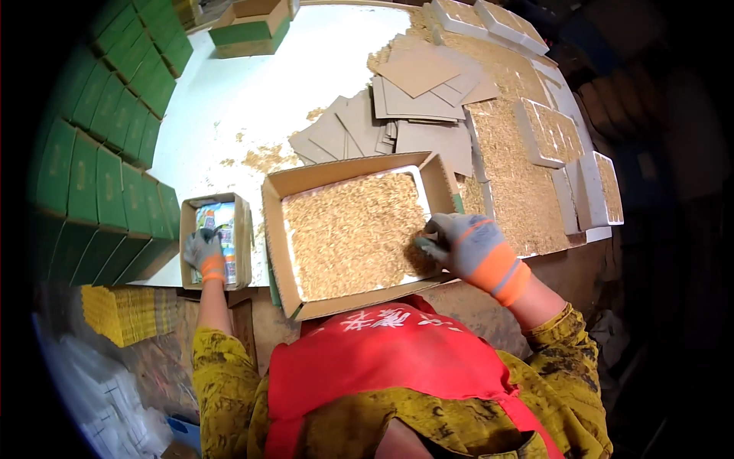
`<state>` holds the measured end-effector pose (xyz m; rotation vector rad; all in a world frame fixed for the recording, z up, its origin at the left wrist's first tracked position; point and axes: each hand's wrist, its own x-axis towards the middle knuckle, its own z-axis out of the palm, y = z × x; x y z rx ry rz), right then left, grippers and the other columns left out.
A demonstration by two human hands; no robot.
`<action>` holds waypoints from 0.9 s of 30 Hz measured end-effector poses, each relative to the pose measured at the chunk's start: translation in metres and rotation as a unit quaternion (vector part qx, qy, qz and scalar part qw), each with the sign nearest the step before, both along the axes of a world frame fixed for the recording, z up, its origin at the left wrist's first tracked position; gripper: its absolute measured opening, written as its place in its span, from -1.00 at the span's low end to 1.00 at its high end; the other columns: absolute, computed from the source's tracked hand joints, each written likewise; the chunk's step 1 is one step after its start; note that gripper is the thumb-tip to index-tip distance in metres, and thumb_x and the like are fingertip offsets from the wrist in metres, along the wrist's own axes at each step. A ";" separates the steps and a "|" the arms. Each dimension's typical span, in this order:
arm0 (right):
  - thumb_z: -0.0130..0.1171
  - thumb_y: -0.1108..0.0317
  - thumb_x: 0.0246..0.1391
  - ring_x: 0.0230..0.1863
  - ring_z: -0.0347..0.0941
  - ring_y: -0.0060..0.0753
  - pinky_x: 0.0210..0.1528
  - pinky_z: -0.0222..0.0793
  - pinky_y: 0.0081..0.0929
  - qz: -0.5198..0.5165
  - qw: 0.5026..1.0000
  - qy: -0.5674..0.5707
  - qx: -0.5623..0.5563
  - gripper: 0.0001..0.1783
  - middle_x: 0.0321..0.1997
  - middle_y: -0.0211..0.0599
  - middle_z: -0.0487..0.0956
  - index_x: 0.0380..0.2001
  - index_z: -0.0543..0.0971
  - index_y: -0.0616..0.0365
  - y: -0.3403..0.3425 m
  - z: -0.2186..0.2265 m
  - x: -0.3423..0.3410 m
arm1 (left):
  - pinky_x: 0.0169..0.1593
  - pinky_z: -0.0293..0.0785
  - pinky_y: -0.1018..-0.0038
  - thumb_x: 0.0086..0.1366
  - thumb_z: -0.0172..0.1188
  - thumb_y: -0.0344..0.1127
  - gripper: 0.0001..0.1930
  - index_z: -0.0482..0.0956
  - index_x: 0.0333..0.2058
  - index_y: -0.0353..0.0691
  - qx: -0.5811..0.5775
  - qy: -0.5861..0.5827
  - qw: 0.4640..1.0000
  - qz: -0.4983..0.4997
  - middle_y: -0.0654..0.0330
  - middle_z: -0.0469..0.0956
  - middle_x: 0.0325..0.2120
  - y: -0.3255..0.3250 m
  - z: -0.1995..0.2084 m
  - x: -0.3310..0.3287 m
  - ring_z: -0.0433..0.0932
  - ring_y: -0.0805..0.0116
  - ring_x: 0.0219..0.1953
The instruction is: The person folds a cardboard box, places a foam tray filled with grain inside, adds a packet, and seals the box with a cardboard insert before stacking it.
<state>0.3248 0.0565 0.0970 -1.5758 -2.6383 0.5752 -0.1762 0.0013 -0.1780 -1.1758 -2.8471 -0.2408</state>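
Note:
My left hand (205,251), in a grey glove with an orange cuff, reaches into a small carton (243,229). Its fingers curl on a blue and white printed packet (227,217) inside. My right hand (456,239), gloved alike, is over the right side of a larger open cardboard box (287,288). The fingers are bent together just above loose golden flakes, like husks or shavings (352,233); whatever they pinch is hidden. These flakes fill a white tray (419,187) set in the box.
Grey-brown cardboard sheets (428,141) lie beyond the box. White trays of flakes (552,131) stand at right among spilled flakes. Green boxes (95,180) are stacked at left, and an open green-sided box (250,34) is at the far edge. Yellow trays (122,312) are stacked below.

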 end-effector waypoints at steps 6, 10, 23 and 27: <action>0.27 0.39 0.04 -0.04 0.56 -0.31 -0.05 0.48 -0.41 -0.198 0.962 0.185 0.035 -0.57 -0.01 -0.12 0.60 0.03 0.54 0.11 0.144 -0.080 0.126 | -0.27 0.43 0.54 0.30 0.22 -0.35 -0.80 0.62 -0.23 -0.40 0.360 -0.306 0.881 -0.005 0.27 0.63 -0.35 -0.027 0.008 -0.048 0.50 0.51 -0.38; 0.30 0.36 -0.03 0.27 0.32 -0.17 0.22 0.29 -0.23 -0.084 0.969 -0.164 0.162 -0.29 0.27 -0.13 0.39 0.24 0.35 0.01 0.185 -0.195 0.169 | -0.32 0.44 0.58 0.31 0.23 -0.24 -0.67 0.61 -0.09 -0.39 0.391 -0.339 0.854 0.047 0.29 0.61 -0.30 -0.053 0.094 -0.036 0.51 0.56 -0.36; 0.14 0.26 0.13 -0.07 0.55 -0.07 -0.04 0.47 -0.23 0.036 0.980 -0.074 0.180 -0.63 0.03 -0.30 0.59 0.04 0.55 -0.14 0.267 -0.172 0.155 | 0.33 0.14 0.09 0.03 0.22 -0.46 -0.44 0.45 0.10 -0.18 -0.047 -0.016 0.844 -0.535 0.03 0.42 0.10 -0.010 0.283 0.268 0.35 0.05 0.20; 0.07 0.17 0.23 -0.07 0.54 -0.07 0.01 0.45 -0.25 0.052 0.951 0.031 0.303 -0.69 -0.05 -0.33 0.63 0.02 0.58 -0.17 0.219 -0.135 0.154 | 0.36 0.11 0.11 0.05 0.28 -0.44 -0.32 0.32 0.21 -0.25 -0.027 0.054 0.876 -0.478 -0.03 0.29 0.22 -0.007 0.275 0.252 0.29 -0.03 0.23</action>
